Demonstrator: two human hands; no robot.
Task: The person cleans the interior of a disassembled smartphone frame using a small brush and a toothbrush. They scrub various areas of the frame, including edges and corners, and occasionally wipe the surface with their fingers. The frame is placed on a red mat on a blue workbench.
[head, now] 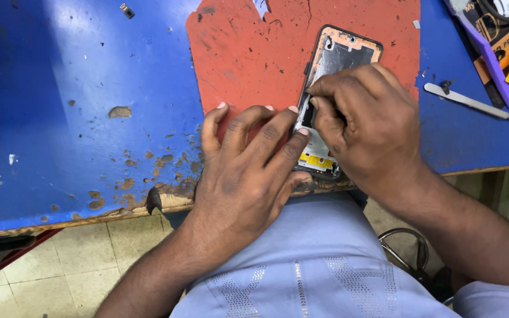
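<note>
Lay opened on the red mat point(237, 53), at the near edge of the blue surface point(78, 118): phone point(340, 59). Pinned flat by the spread left hand point(248, 159); pinched shut inside the frame, right hand point(366, 118), on something too small to tell. Could have slid off that near edge, or torn, if pulled hard.

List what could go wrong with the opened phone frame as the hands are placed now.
1. The phone frame lies near the bench edge, its lower end over the worn lip; a slip might send it off.
2. The right hand pinches something thin inside the frame; it may tear.
3. The left hand braces with fingertips only, so the frame may shift on the red mat.
</note>
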